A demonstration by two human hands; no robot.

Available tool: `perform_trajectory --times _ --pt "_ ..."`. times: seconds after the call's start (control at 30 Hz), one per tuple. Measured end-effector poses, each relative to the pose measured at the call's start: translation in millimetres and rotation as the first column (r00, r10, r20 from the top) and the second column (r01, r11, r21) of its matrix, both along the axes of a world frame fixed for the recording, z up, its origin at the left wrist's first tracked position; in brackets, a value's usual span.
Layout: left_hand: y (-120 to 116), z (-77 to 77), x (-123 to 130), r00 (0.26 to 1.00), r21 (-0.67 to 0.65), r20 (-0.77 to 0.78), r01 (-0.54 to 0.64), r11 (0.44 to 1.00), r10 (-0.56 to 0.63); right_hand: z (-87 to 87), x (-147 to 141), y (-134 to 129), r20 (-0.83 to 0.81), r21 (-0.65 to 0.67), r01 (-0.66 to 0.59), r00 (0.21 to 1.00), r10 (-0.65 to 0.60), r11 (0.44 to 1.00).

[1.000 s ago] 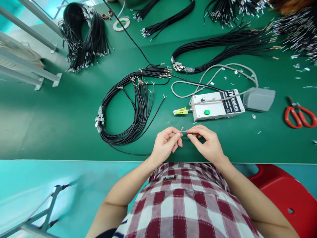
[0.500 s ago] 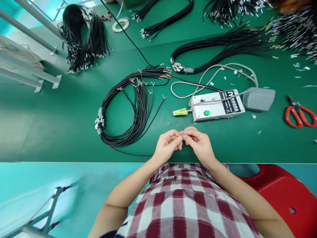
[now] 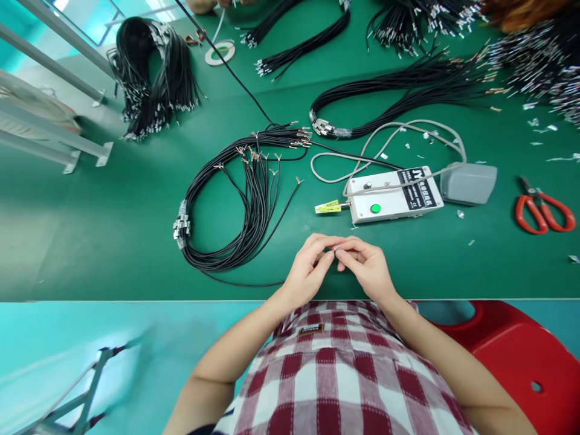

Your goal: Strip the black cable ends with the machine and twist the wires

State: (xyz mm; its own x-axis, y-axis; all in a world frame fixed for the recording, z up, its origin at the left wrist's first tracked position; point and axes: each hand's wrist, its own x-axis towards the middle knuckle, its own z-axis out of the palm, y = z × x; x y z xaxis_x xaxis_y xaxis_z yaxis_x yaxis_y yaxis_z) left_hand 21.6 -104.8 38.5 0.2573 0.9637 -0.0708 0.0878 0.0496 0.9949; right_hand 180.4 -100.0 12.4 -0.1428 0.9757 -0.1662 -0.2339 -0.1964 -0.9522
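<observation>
My left hand (image 3: pixel 310 270) is closed on the end of a black cable (image 3: pixel 244 284), which runs left from under it to a looped bundle of black cables (image 3: pixel 197 181). My right hand (image 3: pixel 366 268) meets it at the fingertips, pinching the thin copper-coloured wires at the same cable end. Both hands are over the front edge of the green table (image 3: pixel 113 241). Just beyond them lies a white box (image 3: pixel 385 196) with a green button and a yellow-green clip (image 3: pixel 328 207) at its left end.
Red-handled pliers (image 3: pixel 544 211) lie at the right, beside a grey pedal (image 3: pixel 469 183). More black cable bundles (image 3: pixel 335 36) lie at the back, with a white tape roll (image 3: pixel 220 53). Metal rails (image 3: pixel 58 130) stand at the left; a red stool (image 3: pixel 512 356) is below the right edge.
My left fingers have shifted and look more extended around the wire end. My right hand has barely moved. The view has tilted slightly.
</observation>
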Motion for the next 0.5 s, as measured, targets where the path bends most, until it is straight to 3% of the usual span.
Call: perform_trajectory --times 0.1,0.2,0.37,0.5 --pt "1.4 2.1 1.5 0.994 0.102 -0.096 0.053 0.993 -0.044 4.1 0.8 0.0 -0.012 -0.08 -0.033 0.999 0.032 0.996" --pt "4.8 0.6 4.3 0.998 0.055 -0.045 0.044 0.998 -0.041 8.3 2.0 0.8 -0.015 -0.111 -0.073 0.997 0.072 0.991" --pt "8.6 -9.5 10.8 0.965 -0.131 0.212 -0.129 0.983 0.154 9.2 3.5 2.1 0.097 -0.122 -0.098 0.989 0.11 0.988" --pt "5.3 -15.9 13.8 0.949 -0.152 0.177 -0.234 0.96 0.26 7.5 6.8 3.1 0.257 -0.02 -0.097 0.961 0.099 0.995"
